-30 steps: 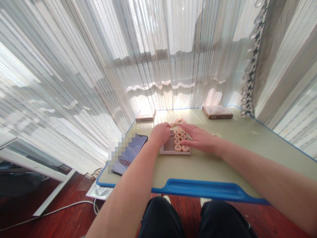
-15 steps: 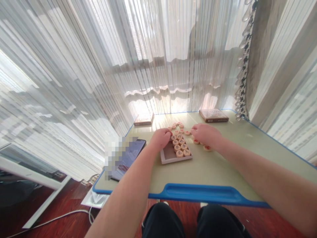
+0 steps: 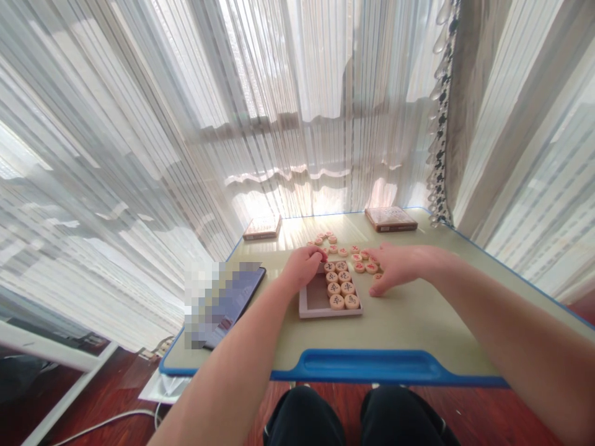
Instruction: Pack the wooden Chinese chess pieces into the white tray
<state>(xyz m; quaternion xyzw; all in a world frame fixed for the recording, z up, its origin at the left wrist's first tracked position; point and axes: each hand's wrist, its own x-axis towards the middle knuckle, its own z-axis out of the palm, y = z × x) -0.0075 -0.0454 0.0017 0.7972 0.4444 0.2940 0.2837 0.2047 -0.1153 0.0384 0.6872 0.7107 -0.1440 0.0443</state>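
Observation:
A shallow open-topped box (image 3: 304,310) rests on the table, with two columns of round Chinese chess pieces (image 3: 337,301) in black characters along its right side. My left hand (image 3: 304,266) is closed at the box's far left corner; its fingertips are partly hidden. To the right of the box, my right hand (image 3: 395,266) is spread low over pieces with red characters (image 3: 359,267), thumb apart from the fingers. One piece (image 3: 377,277) shows partly beneath that hand, by the thumb. More pieces (image 3: 332,240) lie scattered beyond the box.
A phone or tablet (image 3: 246,288), partly blurred out, lies left of my left forearm. Two flat boxes stand at the back, one on the left (image 3: 263,228) and one on the right (image 3: 390,218). A blue tray groove (image 3: 369,367) runs along the table's front edge.
My right hand has opened from a closed posture and come nearer over the red-character pieces, where several now lie grouped. My left hand stays at the box corner. The view has shifted slightly.

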